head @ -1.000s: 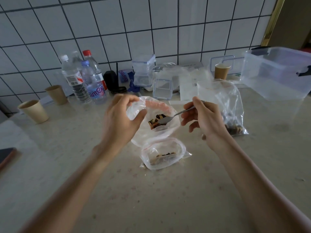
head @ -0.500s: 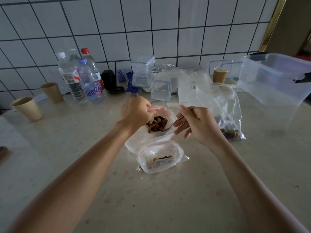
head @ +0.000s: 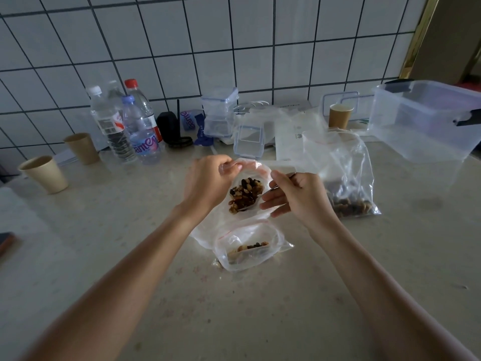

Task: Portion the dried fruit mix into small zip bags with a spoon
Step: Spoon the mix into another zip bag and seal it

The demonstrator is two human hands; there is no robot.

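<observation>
At a pale speckled stone counter (head: 286,321), a person's left hand (head: 208,186) pinches the rim of a small clear plastic zip bag (head: 250,173) between curled fingers and thumb, holding its mouth open above the counter; brown and dark dried fruit mix (head: 244,195) fills its lower part. The right hand (head: 296,196) has its fingers curled round a thin metal spoon (head: 278,187), whose handle shows between them at the bag's mouth; the bowl is hidden. Just in front lies a second small clear zip bag with a red seal strip (head: 247,246), open, with a little mix inside. To the right stands a large clear plastic bag (head: 343,173) with more mix at its bottom. By the white tiled wall (head: 234,48) stand clear plastic water bottles (head: 130,126); one blue label has lettering too blurred to read. Tan paper cups (head: 44,173) and clear plastic boxes (head: 426,121) stand around.
</observation>
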